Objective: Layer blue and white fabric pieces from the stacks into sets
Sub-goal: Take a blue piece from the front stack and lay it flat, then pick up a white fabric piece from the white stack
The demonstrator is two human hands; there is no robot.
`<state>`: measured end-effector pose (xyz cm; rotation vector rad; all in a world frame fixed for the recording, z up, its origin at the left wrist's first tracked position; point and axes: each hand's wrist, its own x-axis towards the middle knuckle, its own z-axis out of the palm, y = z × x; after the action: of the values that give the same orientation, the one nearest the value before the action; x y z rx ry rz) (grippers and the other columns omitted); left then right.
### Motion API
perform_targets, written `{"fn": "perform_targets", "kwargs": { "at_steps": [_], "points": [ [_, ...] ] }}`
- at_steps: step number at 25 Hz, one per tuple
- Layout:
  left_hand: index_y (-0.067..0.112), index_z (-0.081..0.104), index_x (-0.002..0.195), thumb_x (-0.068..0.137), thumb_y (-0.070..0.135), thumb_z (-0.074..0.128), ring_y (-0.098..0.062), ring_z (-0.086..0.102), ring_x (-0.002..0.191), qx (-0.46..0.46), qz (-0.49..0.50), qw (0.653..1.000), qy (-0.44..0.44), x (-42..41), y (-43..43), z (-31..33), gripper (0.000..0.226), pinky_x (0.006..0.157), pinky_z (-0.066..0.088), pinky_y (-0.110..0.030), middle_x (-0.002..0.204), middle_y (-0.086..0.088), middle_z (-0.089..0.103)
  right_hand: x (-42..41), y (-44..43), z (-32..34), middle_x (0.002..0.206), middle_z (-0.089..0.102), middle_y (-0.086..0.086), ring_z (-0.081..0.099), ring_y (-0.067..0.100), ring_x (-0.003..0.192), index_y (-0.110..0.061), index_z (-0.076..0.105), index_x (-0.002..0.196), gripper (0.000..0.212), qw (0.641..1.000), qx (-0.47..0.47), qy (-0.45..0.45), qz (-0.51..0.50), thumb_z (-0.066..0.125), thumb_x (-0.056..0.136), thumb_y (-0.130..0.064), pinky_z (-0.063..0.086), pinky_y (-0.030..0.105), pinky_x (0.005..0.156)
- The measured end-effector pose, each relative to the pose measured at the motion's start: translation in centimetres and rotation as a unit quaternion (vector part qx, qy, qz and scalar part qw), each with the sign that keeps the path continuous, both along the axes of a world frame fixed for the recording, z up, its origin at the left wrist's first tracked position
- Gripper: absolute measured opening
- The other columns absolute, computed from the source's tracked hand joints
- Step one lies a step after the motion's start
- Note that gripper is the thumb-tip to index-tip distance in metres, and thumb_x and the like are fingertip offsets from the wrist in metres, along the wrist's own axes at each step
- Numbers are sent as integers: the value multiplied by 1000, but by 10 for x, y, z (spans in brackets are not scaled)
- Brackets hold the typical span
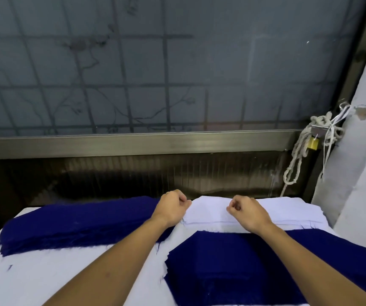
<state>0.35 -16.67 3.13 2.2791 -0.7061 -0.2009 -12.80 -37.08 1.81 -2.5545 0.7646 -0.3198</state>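
Observation:
A thick stack of dark blue fabric pieces point(78, 224) lies at the left of the white table point(67, 281). At the far right lies a stack of white fabric pieces point(283, 209). In front of it sits a layered pile topped by a blue piece point(255, 268). My left hand point(173, 207) has its fingers curled at the left far corner of the white stack and pinches the top white piece point(208, 212). My right hand point(247, 209) pinches the same piece nearer its middle. The cloth is slightly raised between the two hands.
A frosted window with a metal sill point(133, 144) runs behind the table. A knotted rope with a brass padlock point(312, 144) hangs at the right. A white wall point(365, 155) borders the table's right side.

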Motion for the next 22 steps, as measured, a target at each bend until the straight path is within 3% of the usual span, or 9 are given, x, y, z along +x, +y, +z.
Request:
{"fn": "perform_targets", "kwargs": {
  "at_steps": [2,4,8,12,14,16,19,22],
  "points": [
    [14,65,121,99,34,65,-17,65,103,43,4,999,-7,11,-25,-9,31,93,57,-37,113,-2,69,16,-10,-8,91,66,-7,62,11,82,-27,63,94,14,1000,7,18,2,63,97,-41,56,29,78],
    [15,64,125,96,38,68,-21,65,106,84,11,996,-7,18,-42,-17,36,92,56,-39,117,-3,68,23,-16,-17,95,66,-6,60,13,92,-27,63,93,20,999,5,46,15,63,95,-46,55,35,83],
    [19,70,98,88,35,79,-17,67,88,93,33,995,-23,22,-64,-24,21,75,58,-36,95,1,70,28,-26,-27,103,58,-7,46,18,107,-30,58,95,27,995,-21,93,35,60,90,-57,47,36,88],
    [23,61,75,94,44,69,-13,57,70,142,33,981,-126,17,-68,-23,30,55,38,-26,74,6,61,29,-29,-30,106,56,-7,45,19,108,-31,56,96,28,994,-29,96,36,59,91,-57,46,35,88],
    [22,70,85,101,46,58,-14,60,75,176,21,963,-201,14,-65,-21,31,63,45,-28,78,5,65,28,-27,-31,110,56,-6,46,19,110,-31,55,97,27,994,-46,94,32,59,92,-58,46,34,87],
    [23,75,102,103,41,56,-14,65,88,161,17,954,-252,10,-63,-19,26,76,54,-32,95,5,71,28,-24,-31,119,57,-3,48,20,116,-31,56,105,29,992,-80,94,22,60,93,-57,48,34,92],
    [24,73,104,99,39,63,-11,63,92,92,-13,968,-233,4,-62,-11,18,75,56,-29,100,6,69,30,-21,-30,139,47,-3,44,19,127,-28,48,136,52,985,-167,36,14,66,92,-50,43,34,105],
    [25,64,99,102,38,58,-10,60,81,64,-82,970,-220,-7,-61,4,14,66,50,-27,89,8,65,32,-17,-14,147,44,-11,35,13,138,-36,44,145,57,986,-114,-92,77,67,93,-45,29,33,112]
  ]
}}
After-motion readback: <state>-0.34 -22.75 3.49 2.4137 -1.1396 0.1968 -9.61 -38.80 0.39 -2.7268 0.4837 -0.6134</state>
